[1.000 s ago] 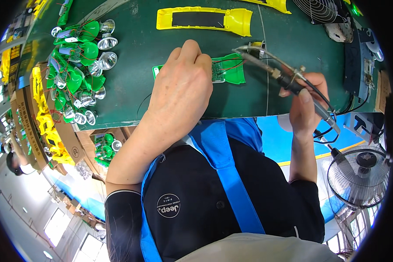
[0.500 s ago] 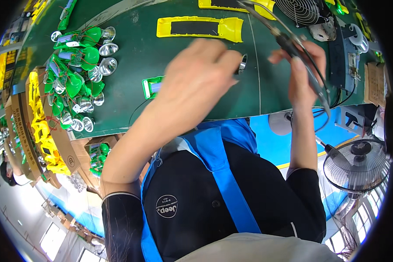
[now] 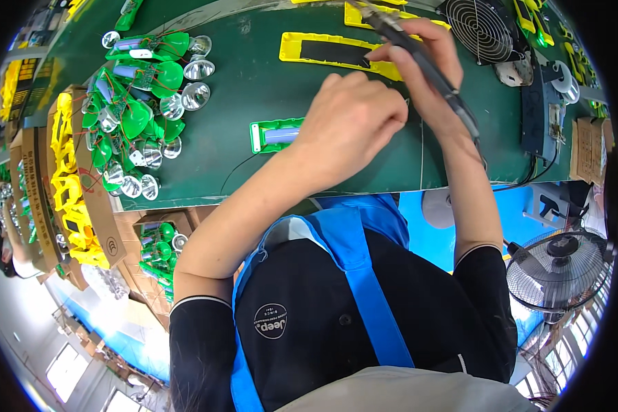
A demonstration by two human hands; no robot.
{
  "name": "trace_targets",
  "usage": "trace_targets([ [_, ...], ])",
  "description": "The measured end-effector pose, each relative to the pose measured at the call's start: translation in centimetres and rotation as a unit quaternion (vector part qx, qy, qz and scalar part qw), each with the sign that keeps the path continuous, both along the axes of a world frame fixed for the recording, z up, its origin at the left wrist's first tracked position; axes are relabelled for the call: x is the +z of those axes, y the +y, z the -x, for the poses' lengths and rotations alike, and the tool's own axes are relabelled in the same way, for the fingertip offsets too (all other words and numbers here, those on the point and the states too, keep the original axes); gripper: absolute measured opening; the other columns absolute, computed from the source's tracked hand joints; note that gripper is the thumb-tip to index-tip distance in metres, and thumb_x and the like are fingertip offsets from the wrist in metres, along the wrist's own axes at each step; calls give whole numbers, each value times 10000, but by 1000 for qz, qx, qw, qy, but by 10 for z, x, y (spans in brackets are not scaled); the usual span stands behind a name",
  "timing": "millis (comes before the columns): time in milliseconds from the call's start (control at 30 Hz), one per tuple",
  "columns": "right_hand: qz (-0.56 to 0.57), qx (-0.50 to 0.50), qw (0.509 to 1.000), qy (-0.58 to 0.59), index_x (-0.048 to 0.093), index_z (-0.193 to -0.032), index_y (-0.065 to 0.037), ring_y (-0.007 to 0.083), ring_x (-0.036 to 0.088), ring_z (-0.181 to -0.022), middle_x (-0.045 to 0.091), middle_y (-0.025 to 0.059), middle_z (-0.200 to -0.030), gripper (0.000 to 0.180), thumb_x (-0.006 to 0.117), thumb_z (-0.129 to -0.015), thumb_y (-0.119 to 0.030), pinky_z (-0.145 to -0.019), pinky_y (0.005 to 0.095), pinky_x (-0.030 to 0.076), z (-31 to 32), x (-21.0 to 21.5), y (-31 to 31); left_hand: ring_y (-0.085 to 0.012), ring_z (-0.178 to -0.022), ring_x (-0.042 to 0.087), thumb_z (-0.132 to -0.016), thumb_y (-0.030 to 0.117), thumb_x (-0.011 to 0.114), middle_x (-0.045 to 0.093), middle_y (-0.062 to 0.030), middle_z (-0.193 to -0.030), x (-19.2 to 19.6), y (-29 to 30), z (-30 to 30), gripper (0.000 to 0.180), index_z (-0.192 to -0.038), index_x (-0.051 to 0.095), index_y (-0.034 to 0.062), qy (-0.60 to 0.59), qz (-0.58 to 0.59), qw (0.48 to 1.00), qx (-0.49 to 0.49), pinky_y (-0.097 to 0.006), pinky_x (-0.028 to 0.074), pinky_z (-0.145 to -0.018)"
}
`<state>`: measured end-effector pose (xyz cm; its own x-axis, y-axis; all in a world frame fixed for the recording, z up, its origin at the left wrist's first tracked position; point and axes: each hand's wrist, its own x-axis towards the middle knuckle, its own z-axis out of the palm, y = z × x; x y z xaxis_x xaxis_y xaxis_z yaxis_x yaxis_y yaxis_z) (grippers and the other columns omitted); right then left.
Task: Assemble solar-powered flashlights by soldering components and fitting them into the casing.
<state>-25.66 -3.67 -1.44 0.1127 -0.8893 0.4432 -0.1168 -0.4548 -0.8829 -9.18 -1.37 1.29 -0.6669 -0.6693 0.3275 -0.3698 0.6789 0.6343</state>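
My right hand (image 3: 436,72) grips a black-handled soldering iron (image 3: 429,65), raised over the bench with the metal end pointing to the far left. Close to its fingertips lies a yellow plastic housing (image 3: 292,47) with a dark strip inside. My left hand (image 3: 353,117) is closed, knuckles up; its fingertips are out of sight, so what they hold cannot be seen. Beneath that hand and wrist a green housing (image 3: 257,139) lies on the bench, holding a purple cylindrical battery (image 3: 281,135). Its right part is covered by my hand.
Left on the green bench (image 3: 233,82) lie several green lamp assemblies (image 3: 136,118) with wires and silver reflectors (image 3: 196,96). A box of yellow parts (image 3: 72,196) stands beyond the left edge. A round fan grille (image 3: 479,31) and a dark station box (image 3: 539,113) sit right.
My right hand has moved up and left with the soldering iron, toward the yellow housing. The left hand stays over the green housing, its fingers more curled; the view has shifted slightly.
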Motion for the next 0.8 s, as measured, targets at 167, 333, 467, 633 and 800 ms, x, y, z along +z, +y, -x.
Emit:
trace_targets([
  [167,73,9,976,204,484,-1039,2,196,608,-833,538,121,-985,237,592,-830,-25,-755,277,488,19,-17,7,-130,-621,531,-737,40,628,585,-35,-692,1,-13,-34,72,-807,613,36,130,-179,969,106,-256,410,-564],
  [333,47,-19,988,148,466,-1029,-13,220,605,-817,587,136,-924,241,584,-851,-125,-820,347,455,42,-17,57,-7,-574,449,-769,46,617,546,20,-630,-8,-28,-52,79,-787,610,-30,126,-317,929,142,-170,360,-490],
  [467,-127,-88,987,35,449,-1014,-15,214,603,-806,608,141,-838,267,563,-859,-199,-828,349,440,40,-1,70,-67,-608,489,-762,48,613,548,-4,-660,-4,-38,-50,51,-766,618,-2,26,-384,917,104,-226,395,-548],
  [633,-323,-45,936,-134,485,-915,-4,121,518,-619,558,87,-732,233,569,-834,-206,-563,239,420,57,6,58,-222,-847,476,-714,63,631,489,-38,-841,-1,-47,-37,49,-741,593,77,-126,-21,992,-26,-316,359,-777],
  [800,-350,-36,933,-80,500,-878,2,110,527,-579,548,79,-674,209,572,-825,-187,-521,213,422,56,6,52,-201,-853,483,-716,69,629,495,-16,-860,-8,-47,-29,59,-720,570,74,-172,-2,984,-35,-331,340,-808],
])
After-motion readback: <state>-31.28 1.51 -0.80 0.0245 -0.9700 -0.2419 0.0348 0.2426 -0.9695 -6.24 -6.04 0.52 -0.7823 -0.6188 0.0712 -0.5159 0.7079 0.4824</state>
